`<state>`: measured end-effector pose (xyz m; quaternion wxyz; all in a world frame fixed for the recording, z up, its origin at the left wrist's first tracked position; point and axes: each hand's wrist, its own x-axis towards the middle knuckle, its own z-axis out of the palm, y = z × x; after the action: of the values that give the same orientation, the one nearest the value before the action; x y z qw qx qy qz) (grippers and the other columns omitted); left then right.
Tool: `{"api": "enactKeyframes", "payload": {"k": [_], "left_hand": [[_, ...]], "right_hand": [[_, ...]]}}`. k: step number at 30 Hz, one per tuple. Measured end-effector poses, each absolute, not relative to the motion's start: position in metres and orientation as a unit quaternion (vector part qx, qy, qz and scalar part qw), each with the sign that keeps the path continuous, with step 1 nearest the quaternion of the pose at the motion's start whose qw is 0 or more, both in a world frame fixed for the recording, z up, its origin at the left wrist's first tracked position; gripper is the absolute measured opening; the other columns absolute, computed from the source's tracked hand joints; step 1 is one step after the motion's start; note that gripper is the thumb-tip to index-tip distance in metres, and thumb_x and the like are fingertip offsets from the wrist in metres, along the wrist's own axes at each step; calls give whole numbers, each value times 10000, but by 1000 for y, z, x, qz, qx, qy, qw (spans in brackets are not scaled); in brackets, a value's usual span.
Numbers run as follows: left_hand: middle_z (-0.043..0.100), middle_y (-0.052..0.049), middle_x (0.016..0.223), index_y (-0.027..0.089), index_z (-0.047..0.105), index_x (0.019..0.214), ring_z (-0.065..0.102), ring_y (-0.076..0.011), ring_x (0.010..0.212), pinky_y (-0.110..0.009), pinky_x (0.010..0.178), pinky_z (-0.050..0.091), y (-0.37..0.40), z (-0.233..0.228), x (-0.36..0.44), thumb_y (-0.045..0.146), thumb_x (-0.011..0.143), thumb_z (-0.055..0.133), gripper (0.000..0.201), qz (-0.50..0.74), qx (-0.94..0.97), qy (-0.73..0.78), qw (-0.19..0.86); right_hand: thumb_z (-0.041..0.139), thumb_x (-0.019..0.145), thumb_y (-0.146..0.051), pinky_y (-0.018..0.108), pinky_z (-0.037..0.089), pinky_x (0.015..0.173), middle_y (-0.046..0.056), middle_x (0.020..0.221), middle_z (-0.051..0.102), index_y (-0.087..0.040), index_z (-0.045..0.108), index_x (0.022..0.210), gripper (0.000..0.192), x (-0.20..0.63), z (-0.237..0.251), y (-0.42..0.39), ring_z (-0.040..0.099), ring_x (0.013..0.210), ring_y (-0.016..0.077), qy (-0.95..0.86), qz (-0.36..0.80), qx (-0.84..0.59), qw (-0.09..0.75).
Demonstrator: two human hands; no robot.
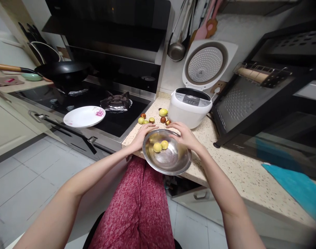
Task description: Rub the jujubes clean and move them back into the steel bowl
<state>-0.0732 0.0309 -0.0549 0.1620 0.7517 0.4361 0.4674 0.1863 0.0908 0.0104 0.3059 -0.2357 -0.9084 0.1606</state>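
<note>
You have both hands on a metal bowl (167, 157) that sits at the front edge of the speckled surface (235, 173), part of it hanging over the edge above your lap. Your left hand (143, 135) curls round the bowl's far left rim, fingers bent over the lip. Your right hand (185, 135) does the same on the far right rim, so the bowl is held between the two.

Inside the bowl lie two yellow-green fruits (160, 146), touching each other, up against the far wall near your left hand.

Just beyond your hands, more small fruits (154, 118) are scattered on the surface, some yellow-green and some reddish brown, between the bowl and a white rice cooker (190, 105) whose lid stands open.

To the left of the surface is a black stove (95, 103), with a white plate (84, 116) resting on its front edge and a black wok (63, 71) farther back. A blue cloth (295, 185) lies on the surface well off to your right.
</note>
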Motion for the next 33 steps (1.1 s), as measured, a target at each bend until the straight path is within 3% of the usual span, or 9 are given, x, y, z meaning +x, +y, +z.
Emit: {"api": "enactKeyframes", "payload": {"k": [7, 18, 24, 33], "left_hand": [[665, -139, 1348, 213, 709, 1259, 590, -290, 1326, -533, 1198, 434, 37, -58, -74, 348, 1063, 490, 323, 489, 731, 450, 154], [675, -118, 1320, 212, 707, 1217, 587, -282, 1313, -532, 1194, 438, 35, -57, -71, 284, 1045, 482, 292, 475, 733, 469, 126], [650, -125, 1345, 202, 709, 1259, 586, -324, 1286, -545, 1161, 460, 31, -57, -67, 296, 942, 661, 334, 420, 745, 511, 85], [673, -108, 1213, 209, 710, 1259, 605, -322, 1173, -503, 1070, 506, 29, -56, -63, 280, 952, 656, 320, 382, 736, 556, 55]], "right_hand": [[660, 887, -188, 434, 587, 904, 109, 1180, 789, -186, 757, 1187, 315, 198, 8, 104, 730, 989, 281, -898, 232, -293, 232], [669, 836, -267, 318, 527, 703, 75, 955, 802, -169, 782, 1086, 291, 224, 16, 126, 668, 751, 215, -896, 227, -326, 201], [673, 850, -277, 309, 501, 690, 68, 1026, 812, -185, 793, 1107, 298, 219, 13, 124, 658, 738, 213, -894, 225, -327, 208], [697, 855, -226, 326, 515, 736, 52, 1055, 821, -215, 804, 1133, 298, 210, 8, 119, 656, 738, 213, -894, 187, -344, 217]]}}
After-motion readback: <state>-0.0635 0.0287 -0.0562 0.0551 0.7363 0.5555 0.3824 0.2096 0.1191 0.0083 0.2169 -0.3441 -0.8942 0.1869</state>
